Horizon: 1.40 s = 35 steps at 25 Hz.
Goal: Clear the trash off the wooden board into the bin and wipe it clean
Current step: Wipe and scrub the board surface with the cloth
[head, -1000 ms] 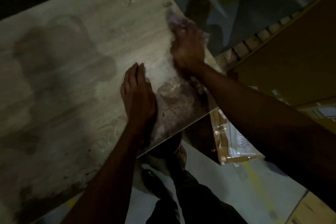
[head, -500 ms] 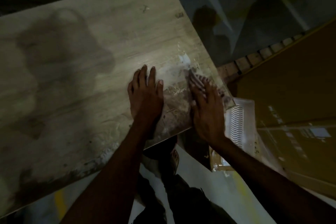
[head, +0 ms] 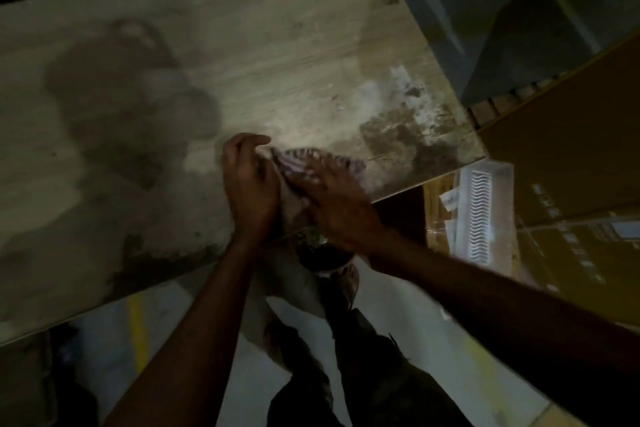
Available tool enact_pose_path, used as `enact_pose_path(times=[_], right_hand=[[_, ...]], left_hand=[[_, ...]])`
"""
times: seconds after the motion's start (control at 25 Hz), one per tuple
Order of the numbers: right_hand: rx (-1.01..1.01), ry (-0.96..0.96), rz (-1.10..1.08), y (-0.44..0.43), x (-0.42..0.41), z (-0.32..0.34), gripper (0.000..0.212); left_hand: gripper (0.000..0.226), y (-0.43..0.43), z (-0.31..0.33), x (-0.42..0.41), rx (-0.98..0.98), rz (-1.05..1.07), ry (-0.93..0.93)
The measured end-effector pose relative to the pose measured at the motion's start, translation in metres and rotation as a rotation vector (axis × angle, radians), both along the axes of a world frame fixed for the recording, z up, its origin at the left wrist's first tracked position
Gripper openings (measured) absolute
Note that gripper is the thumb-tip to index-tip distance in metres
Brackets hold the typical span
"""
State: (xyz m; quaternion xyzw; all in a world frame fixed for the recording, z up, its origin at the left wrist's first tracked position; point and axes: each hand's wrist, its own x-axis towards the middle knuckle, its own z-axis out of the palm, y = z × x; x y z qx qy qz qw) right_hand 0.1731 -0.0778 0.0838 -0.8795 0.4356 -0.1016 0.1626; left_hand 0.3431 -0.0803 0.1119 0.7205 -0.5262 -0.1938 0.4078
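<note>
The pale wooden board [head: 277, 55] fills the upper left, with a dusty, stained patch [head: 412, 128] near its right corner. At the near edge my two hands meet around a purple-striped cloth [head: 298, 163]. My left hand [head: 249, 184] stands on its side, fingers curved against the cloth's left end; whether it grips the cloth is unclear. My right hand [head: 341, 204], blurred by motion, lies over the cloth with fingers stretched out. A dark round bin [head: 322, 255] sits just under the board's edge, below my hands.
Large brown cardboard boxes [head: 571, 149] stand to the right of the board. A clear plastic pack with white ridged parts [head: 479, 218] lies beside them. Below is a light floor with a yellow line [head: 138, 329], along with my legs and shoe [head: 346, 281].
My right hand has dragged the cloth from the board's far right edge back to the near edge. My left hand went from flat on the board to standing cupped beside the cloth.
</note>
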Motion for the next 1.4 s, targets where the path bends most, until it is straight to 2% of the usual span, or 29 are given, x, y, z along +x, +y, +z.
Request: enact_pose_path(times=[0.04, 0.12, 0.2, 0.28, 0.36, 0.44, 0.52, 0.56, 0.6, 0.68, 0.72, 0.76, 0.8, 0.88, 0.96, 1.0, 1.04, 1.12, 1.2, 1.24, 1.32, 1.4], right_hand=[[-0.05, 0.032, 0.038, -0.037, 0.003, -0.007, 0.055], [-0.064, 0.061, -0.187, -0.126, 0.003, -0.01, 0.061], [-0.044, 0.061, -0.46, -0.191, 0.005, -0.001, 0.073], [-0.123, 0.073, -0.547, -0.186, 0.039, 0.013, 0.071], [-0.149, -0.011, -0.409, -0.095, 0.092, 0.016, 0.059], [-0.054, -0.031, -0.106, 0.034, 0.125, 0.013, 0.056], [0.034, 0.0, 0.158, 0.094, 0.117, 0.013, 0.054], [0.026, 0.006, 0.188, 0.082, 0.107, 0.016, 0.053], [-0.009, 0.044, 0.106, 0.057, 0.102, 0.013, 0.053], [-0.072, 0.093, -0.3, -0.003, 0.102, 0.011, 0.055], [-0.087, 0.081, -0.506, -0.015, 0.114, 0.012, 0.058], [-0.089, 0.053, -0.612, -0.009, 0.136, 0.008, 0.059], [-0.053, 0.005, -0.559, 0.013, 0.167, 0.008, 0.056], [0.011, -0.086, -0.1, 0.069, 0.218, 0.009, 0.053], [-0.057, -0.063, 0.324, 0.086, 0.239, 0.012, 0.051], [-0.092, -0.051, 0.436, 0.07, 0.241, 0.008, 0.05], [-0.092, -0.038, 0.44, 0.046, 0.241, 0.008, 0.051], [-0.081, -0.027, 0.254, -0.004, 0.252, 0.01, 0.054], [-0.132, -0.022, 0.01, -0.057, 0.261, 0.01, 0.058], [-0.15, -0.004, -0.035, -0.081, 0.276, 0.007, 0.059], [-0.093, 0.006, -0.069, -0.097, 0.309, 0.011, 0.061], [-0.038, 0.013, -0.048, -0.054, 0.324, 0.015, 0.061]], left_hand=[[0.036, 0.012, -0.002, 0.026, 0.053, 0.039, -0.161], [0.027, 0.032, -0.016, 0.07, 0.172, 0.078, -0.389], [0.024, 0.043, -0.035, 0.093, 0.169, 0.027, -0.427], [0.019, 0.042, -0.044, 0.099, 0.091, -0.005, -0.378], [0.023, 0.042, -0.037, 0.099, 0.006, 0.069, -0.181], [0.035, 0.045, -0.021, 0.106, -0.028, 0.125, 0.06], [0.038, 0.054, -0.014, 0.122, -0.023, 0.112, 0.059], [0.033, 0.063, -0.016, 0.132, 0.027, 0.124, -0.051], [0.027, 0.077, -0.02, 0.145, 0.105, 0.143, -0.207], [0.029, 0.104, -0.033, 0.167, 0.179, 0.169, -0.41], [0.031, 0.117, -0.038, 0.177, 0.15, 0.164, -0.407], [0.03, 0.126, -0.041, 0.185, 0.086, 0.168, -0.333], [0.026, 0.134, -0.042, 0.193, 0.02, 0.201, -0.255], [0.027, 0.144, -0.037, 0.21, -0.028, 0.337, -0.178], [0.03, 0.151, -0.034, 0.224, 0.039, 0.422, -0.211], [0.032, 0.154, -0.035, 0.229, 0.07, 0.412, -0.259], [0.032, 0.154, -0.039, 0.232, 0.084, 0.379, -0.329], [0.03, 0.154, -0.047, 0.238, 0.097, 0.344, -0.447], [0.026, 0.155, -0.047, 0.225, 0.073, 0.364, -0.46], [0.025, 0.152, -0.047, 0.225, 0.063, 0.383, -0.458], [0.027, 0.151, -0.043, 0.228, 0.073, 0.393, -0.416], [0.028, 0.15, -0.039, 0.234, 0.003, 0.492, -0.19]])
